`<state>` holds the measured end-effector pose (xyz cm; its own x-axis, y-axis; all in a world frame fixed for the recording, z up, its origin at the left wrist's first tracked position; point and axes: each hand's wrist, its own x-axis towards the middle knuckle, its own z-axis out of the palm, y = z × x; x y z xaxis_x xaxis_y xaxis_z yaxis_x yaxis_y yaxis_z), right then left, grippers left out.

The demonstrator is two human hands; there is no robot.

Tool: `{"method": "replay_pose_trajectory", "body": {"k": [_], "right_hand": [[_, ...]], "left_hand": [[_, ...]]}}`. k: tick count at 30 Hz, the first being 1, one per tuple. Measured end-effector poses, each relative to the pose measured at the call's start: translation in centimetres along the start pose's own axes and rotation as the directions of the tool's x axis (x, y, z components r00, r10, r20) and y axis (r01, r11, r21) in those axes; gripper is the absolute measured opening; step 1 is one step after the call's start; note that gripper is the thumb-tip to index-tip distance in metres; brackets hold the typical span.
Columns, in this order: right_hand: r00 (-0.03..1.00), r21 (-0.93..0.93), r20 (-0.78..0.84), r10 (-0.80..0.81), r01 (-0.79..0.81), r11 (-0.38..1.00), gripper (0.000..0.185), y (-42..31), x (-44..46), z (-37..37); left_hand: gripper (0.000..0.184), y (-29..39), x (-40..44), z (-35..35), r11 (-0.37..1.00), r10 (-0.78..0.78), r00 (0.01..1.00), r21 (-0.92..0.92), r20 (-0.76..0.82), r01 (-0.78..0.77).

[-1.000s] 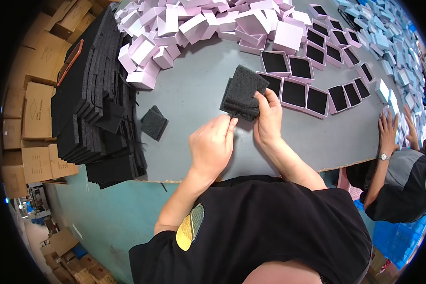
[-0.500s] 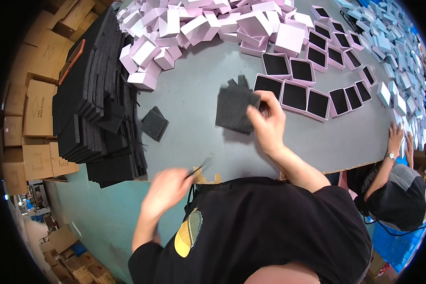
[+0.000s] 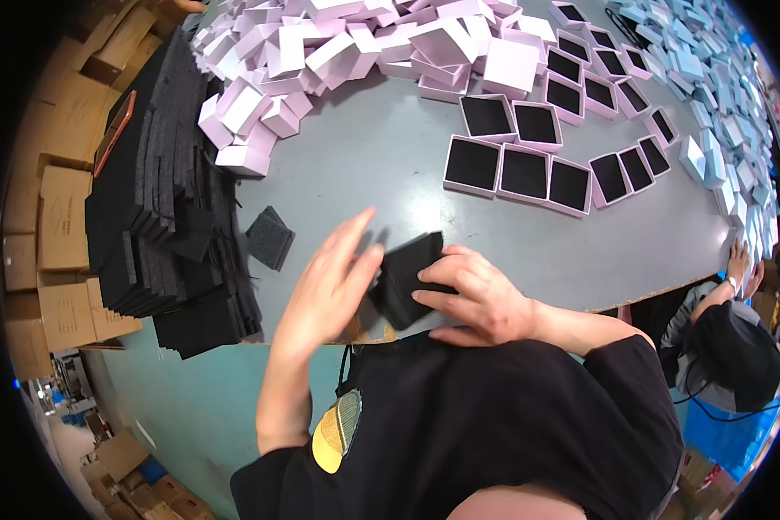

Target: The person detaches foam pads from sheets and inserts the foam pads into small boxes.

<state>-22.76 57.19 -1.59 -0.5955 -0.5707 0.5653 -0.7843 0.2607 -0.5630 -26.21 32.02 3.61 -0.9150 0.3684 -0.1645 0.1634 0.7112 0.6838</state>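
Observation:
My right hand (image 3: 481, 299) is closed on black foam pads (image 3: 405, 290), which it holds tilted near the table's front edge. Just left of them is my left hand (image 3: 328, 286), fingers stretched and thumb apart, slightly blurred, with nothing visible in it. A couple of small black foam squares (image 3: 270, 237) lie on the grey table farther left. Beyond my hands stand pink boxes (image 3: 472, 165) in rows, with black foam inside.
Stacked black foam sheets (image 3: 160, 208) stand at the left, an orange-edged phone (image 3: 115, 134) on top. Pink boxes (image 3: 342, 56) are heaped at the back, light blue boxes (image 3: 711, 104) at the right. A co-worker (image 3: 732, 347) is at the right edge. Cardboard boxes (image 3: 65, 217) line the far left.
The foam pads came down toward the table's front edge in my right hand. My left hand rose to beside them, and the thin dark piece at its fingers is gone from view.

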Motion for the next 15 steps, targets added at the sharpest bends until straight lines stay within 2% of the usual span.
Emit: {"method": "replay_pose_trajectory", "body": {"k": [1, 4, 6, 9, 10, 11, 12, 13, 15], "right_hand": [[0.999, 0.086, -0.005, 0.047, -0.047, 0.995, 0.047, -0.1, -0.1, -0.3], [0.974, 0.216, -0.056, 0.221, -0.204, 0.955, 0.039, -0.4, 0.8, -0.8], [0.95, 0.27, -0.041, 0.31, -0.288, 0.919, 0.034, -0.5, 0.9, -1.4], [0.918, 0.329, -0.175, 0.355, -0.286, 0.9, 0.038, 3.2, 0.5, -2.1], [0.938, -0.02, -0.221, 0.268, -0.279, 0.96, 0.033, 4.5, 1.2, -2.9], [0.962, -0.338, -0.21, 0.176, -0.241, 0.91, 0.032, 6.1, 2.5, -2.8], [0.971, -0.515, -0.138, 0.195, -0.239, 0.823, 0.037, 6.7, 4.1, -2.9], [0.98, -0.589, -0.056, 0.193, -0.189, 0.786, 0.044, 8.1, 5.2, -2.5], [0.969, -0.678, -0.01, 0.248, -0.189, 0.71, 0.053, 11.2, 6.2, -1.3]], "left_hand": [[0.056, -0.4, 2.2, 0.7, 0.978, -0.066, 0.989, -0.19, 0.129, 0.09], [0.056, 0.4, 5.3, 2.8, 0.837, -0.051, 0.862, -0.449, 0.504, 0.312], [0.052, -1.6, 5.2, 5.6, 0.808, 0.06, 0.889, -0.545, 0.453, 0.224], [0.046, -2.7, 4.7, 6.7, 0.773, 0.193, 0.9, -0.626, 0.392, 0.107], [0.044, -2.6, 4.6, 6.8, 0.767, 0.24, 0.898, -0.639, 0.368, 0.057], [0.043, -2.5, 4.7, 6.7, 0.779, 0.239, 0.891, -0.624, 0.387, 0.062], [0.042, -2.3, 5.0, 6.4, 0.789, 0.242, 0.883, -0.611, 0.402, 0.062], [0.041, -2.3, 5.3, 6.2, 0.797, 0.243, 0.877, -0.6, 0.414, 0.063], [0.042, -2.5, 5.7, 6.4, 0.777, 0.187, 0.848, -0.603, 0.496, 0.182]]}}
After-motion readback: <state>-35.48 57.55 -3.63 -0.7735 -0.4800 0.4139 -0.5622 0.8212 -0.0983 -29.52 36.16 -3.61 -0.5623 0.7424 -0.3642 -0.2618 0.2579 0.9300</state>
